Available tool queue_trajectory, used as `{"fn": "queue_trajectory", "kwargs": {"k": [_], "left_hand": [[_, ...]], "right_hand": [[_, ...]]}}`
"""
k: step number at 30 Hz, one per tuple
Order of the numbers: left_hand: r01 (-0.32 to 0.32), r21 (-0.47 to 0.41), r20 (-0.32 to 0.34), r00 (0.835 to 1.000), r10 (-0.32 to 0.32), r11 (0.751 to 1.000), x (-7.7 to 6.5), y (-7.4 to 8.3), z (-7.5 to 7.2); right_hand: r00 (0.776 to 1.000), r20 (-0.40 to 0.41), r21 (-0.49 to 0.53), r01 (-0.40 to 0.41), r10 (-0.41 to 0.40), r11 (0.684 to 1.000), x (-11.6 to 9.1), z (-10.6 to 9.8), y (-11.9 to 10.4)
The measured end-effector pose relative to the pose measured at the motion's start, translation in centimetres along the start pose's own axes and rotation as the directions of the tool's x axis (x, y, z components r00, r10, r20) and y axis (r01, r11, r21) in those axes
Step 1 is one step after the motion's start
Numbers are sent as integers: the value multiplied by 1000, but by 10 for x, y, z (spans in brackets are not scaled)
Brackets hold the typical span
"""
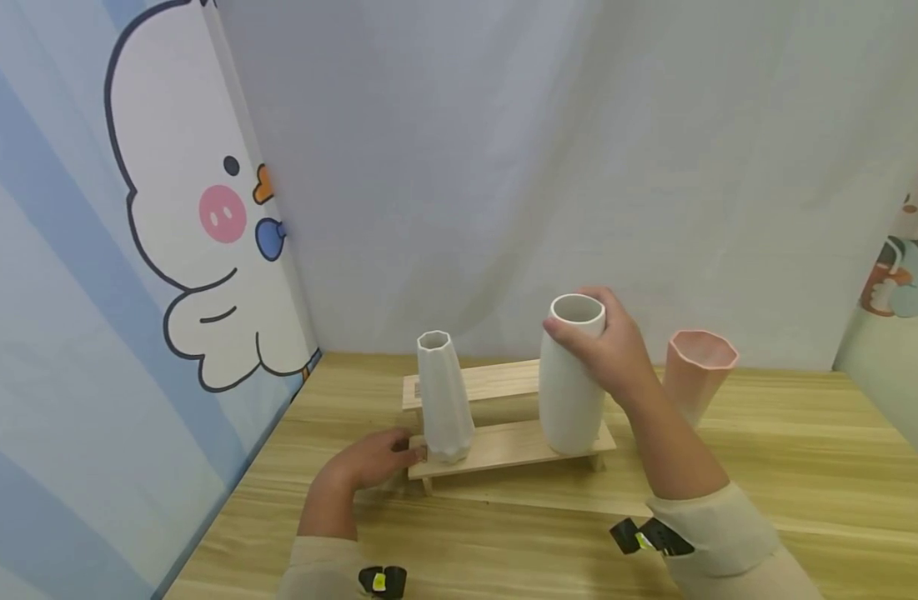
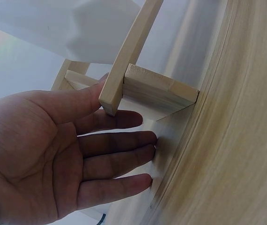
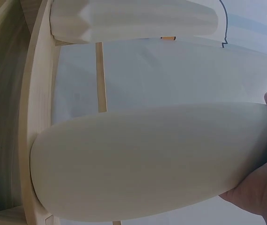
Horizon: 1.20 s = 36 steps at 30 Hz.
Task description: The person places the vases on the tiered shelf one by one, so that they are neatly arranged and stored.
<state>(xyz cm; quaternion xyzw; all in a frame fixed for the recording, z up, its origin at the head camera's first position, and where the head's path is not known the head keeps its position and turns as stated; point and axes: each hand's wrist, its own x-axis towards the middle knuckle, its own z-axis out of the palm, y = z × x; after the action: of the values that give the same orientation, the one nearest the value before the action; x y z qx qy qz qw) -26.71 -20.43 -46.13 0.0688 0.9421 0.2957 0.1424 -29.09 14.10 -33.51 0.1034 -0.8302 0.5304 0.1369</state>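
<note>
Two hands, left [image 1: 374, 459] straight-fingered, touching shelf [image 1: 507, 447], right [image 1: 614, 352] gripping wider vase [image 1: 571, 392]

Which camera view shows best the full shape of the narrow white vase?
The head view: the narrow white vase appears whole there, from open rim to base on the wooden stand. The right wrist view shows it sideways, cut by the picture's top edge; the left wrist view shows only part of it, base included.

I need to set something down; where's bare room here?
The table is bare right of the pink vase and in front of the stand. The stand's lower step has a gap between the slim vase and the wide vase. Its ends are crowded: left hand beside the slim vase, right hand around the wide vase.
</note>
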Motion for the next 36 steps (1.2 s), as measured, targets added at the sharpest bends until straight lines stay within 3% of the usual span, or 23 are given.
{"fn": "queue_trajectory", "kwargs": {"k": [20,36], "left_hand": [[-5,-5,-7,1000,5,1000,1,-1,0],[1,11,-5,1000,-1,1000,0,1,0]], "right_hand": [[1000,-13,16,-23,24,1000,1,-3,4],[1000,-22,34,5,-4,999,2,-2,9]]}}
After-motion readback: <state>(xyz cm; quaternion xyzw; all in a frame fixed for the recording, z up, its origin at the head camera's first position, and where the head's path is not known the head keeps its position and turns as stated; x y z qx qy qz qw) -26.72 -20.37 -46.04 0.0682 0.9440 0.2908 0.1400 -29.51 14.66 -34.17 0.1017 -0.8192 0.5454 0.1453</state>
